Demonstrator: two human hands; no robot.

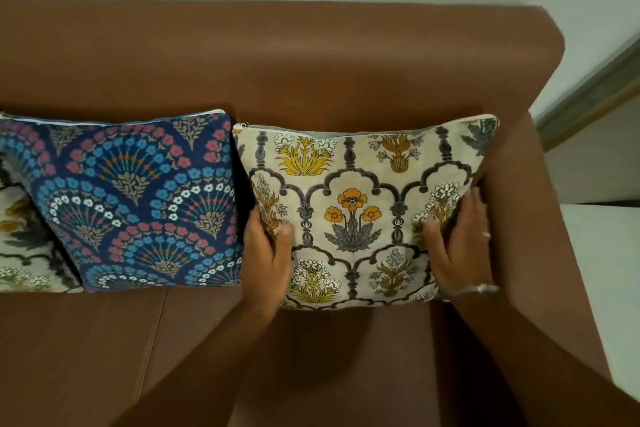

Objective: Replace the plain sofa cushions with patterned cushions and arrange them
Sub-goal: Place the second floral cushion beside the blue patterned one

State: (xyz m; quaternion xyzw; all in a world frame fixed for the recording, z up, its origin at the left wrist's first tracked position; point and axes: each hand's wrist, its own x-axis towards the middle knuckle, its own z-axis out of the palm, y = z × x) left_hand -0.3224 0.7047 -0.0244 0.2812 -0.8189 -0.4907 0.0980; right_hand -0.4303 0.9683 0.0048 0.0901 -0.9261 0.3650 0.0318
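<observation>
A cream cushion with yellow flowers and grey arches (356,204) leans upright against the back of the brown sofa (277,62), at its right end beside the armrest. My left hand (268,253) grips the cushion's left edge, thumb on the front. My right hand (457,243) grips its right edge, with a ring and a bangle showing. To the left stands a blue cushion with fan-shaped flower patterns (138,204), touching the cream one. Another cream patterned cushion (24,246) is partly cut off at the far left edge.
The sofa's right armrest (540,236) runs along the cushion's right side. Beyond it sit a white surface (606,270) and a light floor with a skirting board. The seat in front of the cushions is bare brown leather (104,357).
</observation>
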